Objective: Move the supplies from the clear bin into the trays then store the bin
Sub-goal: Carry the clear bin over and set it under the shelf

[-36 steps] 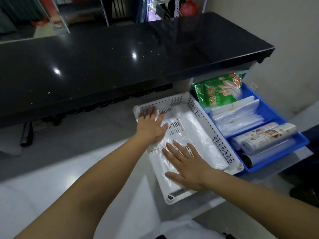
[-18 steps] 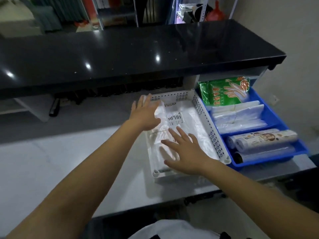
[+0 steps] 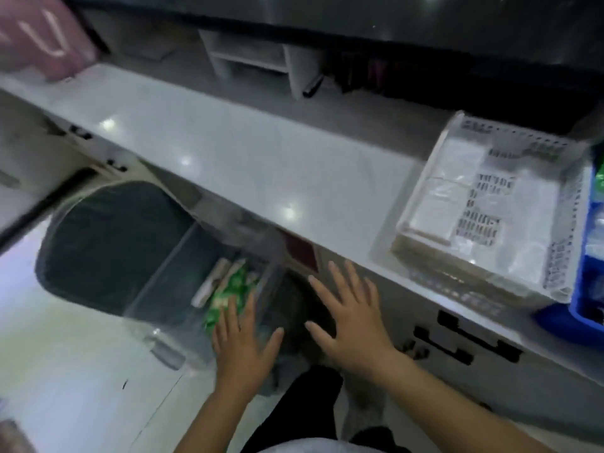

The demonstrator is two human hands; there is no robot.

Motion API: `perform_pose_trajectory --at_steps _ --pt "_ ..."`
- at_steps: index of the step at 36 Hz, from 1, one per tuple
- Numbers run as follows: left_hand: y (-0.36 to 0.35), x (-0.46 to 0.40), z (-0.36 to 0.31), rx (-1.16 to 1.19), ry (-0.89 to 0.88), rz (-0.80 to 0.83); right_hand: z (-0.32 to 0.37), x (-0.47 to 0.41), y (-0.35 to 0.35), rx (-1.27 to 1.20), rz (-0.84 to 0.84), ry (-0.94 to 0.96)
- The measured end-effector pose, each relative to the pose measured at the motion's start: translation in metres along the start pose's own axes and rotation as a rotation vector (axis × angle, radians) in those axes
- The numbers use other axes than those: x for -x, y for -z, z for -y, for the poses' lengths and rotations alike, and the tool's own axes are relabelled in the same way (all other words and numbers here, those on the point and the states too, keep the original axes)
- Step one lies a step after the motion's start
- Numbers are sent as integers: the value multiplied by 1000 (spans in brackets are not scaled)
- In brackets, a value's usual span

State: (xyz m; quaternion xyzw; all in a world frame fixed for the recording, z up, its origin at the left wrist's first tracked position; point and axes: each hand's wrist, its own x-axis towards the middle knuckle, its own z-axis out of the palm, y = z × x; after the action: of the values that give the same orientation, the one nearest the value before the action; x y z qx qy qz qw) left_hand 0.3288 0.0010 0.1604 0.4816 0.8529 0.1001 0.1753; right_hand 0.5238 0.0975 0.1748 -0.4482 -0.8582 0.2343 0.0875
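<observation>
The clear bin (image 3: 183, 282) sits low at 7 o'clock on a grey mat (image 3: 108, 243), below the counter (image 3: 228, 152). A green packet (image 3: 230, 289) and a pale roll (image 3: 209, 282) are seen inside it. The left hand (image 3: 243, 341) is spread flat over the packet, nothing gripped; the right hand (image 3: 349, 318) hovers open and empty at 5 o'clock. The white tray (image 3: 555, 266) and blue tray (image 3: 588, 308) lie at 3 o'clock. The slick packet could be dropped if pinched loosely, and the frame is blurred, so contact cannot be confirmed.
</observation>
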Motion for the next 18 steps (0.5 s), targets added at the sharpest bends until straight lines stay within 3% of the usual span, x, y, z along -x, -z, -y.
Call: perform_pose_trajectory --at_steps 6,10,18 --pt "-9 62 96 19 277 42 42 8 -79 46 343 105" --pt "-9 75 143 143 436 54 71 1 -110 105 437 158" --pt "4 10 255 906 727 129 109 -45 -169 249 598 137"
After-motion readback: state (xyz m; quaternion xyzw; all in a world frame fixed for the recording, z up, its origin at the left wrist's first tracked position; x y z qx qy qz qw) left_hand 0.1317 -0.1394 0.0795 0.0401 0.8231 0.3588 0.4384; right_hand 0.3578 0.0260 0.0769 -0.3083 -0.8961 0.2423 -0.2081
